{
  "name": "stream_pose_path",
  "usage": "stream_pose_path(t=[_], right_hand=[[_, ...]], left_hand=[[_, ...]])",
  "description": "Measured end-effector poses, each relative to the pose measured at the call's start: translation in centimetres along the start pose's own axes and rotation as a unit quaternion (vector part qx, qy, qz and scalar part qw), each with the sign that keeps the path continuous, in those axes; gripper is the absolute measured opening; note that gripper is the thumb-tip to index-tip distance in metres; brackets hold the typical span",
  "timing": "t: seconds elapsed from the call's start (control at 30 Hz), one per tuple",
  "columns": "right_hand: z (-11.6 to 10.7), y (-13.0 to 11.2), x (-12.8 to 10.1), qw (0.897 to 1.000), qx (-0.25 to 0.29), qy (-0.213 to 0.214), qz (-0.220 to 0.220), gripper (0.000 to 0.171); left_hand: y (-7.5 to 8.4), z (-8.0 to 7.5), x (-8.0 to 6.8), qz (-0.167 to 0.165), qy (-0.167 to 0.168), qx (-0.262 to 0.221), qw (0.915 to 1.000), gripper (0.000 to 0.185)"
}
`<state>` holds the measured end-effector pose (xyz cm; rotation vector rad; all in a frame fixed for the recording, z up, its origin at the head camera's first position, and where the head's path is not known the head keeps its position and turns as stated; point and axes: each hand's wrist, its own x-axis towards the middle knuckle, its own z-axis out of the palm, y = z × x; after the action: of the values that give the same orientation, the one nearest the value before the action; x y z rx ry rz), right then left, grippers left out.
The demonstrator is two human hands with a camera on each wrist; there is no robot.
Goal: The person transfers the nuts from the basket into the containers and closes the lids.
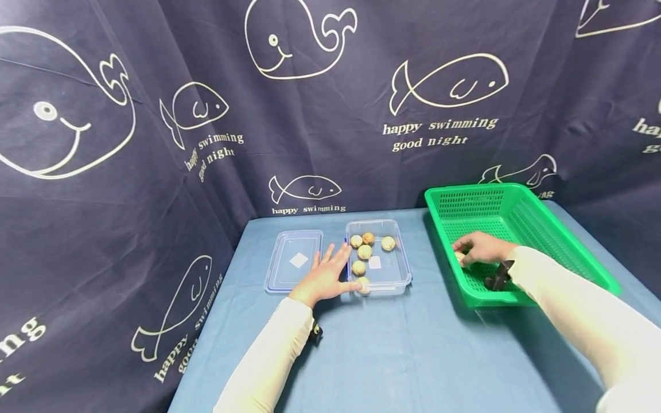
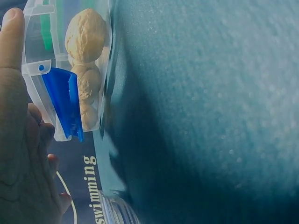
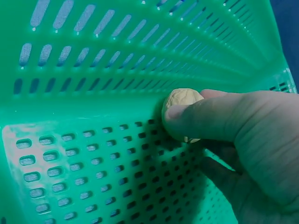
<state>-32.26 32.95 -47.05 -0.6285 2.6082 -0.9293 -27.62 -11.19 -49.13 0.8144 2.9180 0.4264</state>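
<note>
My right hand (image 1: 484,248) is inside the green basket (image 1: 445,246), pinching a walnut (image 3: 181,100) between thumb and fingers just beside the basket's side wall. My left hand (image 1: 322,281) lies with spread, straight fingers along the left side of a clear plastic box (image 1: 404,269); its thumb reaches over the near left corner. Inside the box are several walnuts (image 1: 364,252), most of them along the left side. A blue latch (image 2: 65,100) hangs down from the box's rim in the left wrist view.
Left of the box, its clear lid (image 1: 281,269) with a blue edge lies flat, partly behind my left hand. A blue cloth (image 1: 382,355) covers the table. Dark curtains (image 1: 330,126) printed with fish and whales stand behind and beside it.
</note>
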Motion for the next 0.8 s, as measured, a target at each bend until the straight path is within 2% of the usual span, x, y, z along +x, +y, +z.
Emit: stream_pose_path(t=[0.1, 0.27, 0.47, 0.67, 0.8], right_hand=[[-0.2, -0.2, -0.2, 1.0, 0.002, 0.013, 0.0, 0.049], [-0.8, -0.8, -0.5, 0.998, 0.001, 0.059, -0.002, 0.043], [-1.6, -1.6, -0.6, 0.993, -0.011, 0.118, 0.008, 0.044], [-2.2, -2.5, -0.9, 0.984, 0.043, 0.168, 0.042, 0.051], [-2.6, -3.2, -0.8, 0.979, 0.055, 0.193, 0.043, 0.056]], left_hand=[[0.0, 0.0, 0.0, 0.003, -0.002, 0.004, 1.0, 0.106], [-0.1, 0.1, 0.2, 0.002, -0.006, -0.003, 1.0, 0.106], [-0.2, 0.0, 0.2, 0.002, -0.006, 0.001, 1.0, 0.107], [-0.1, 0.0, 0.2, 0.002, -0.007, 0.001, 1.0, 0.107], [0.0, -0.1, 0.2, 0.002, -0.01, -0.004, 0.9999, 0.107]])
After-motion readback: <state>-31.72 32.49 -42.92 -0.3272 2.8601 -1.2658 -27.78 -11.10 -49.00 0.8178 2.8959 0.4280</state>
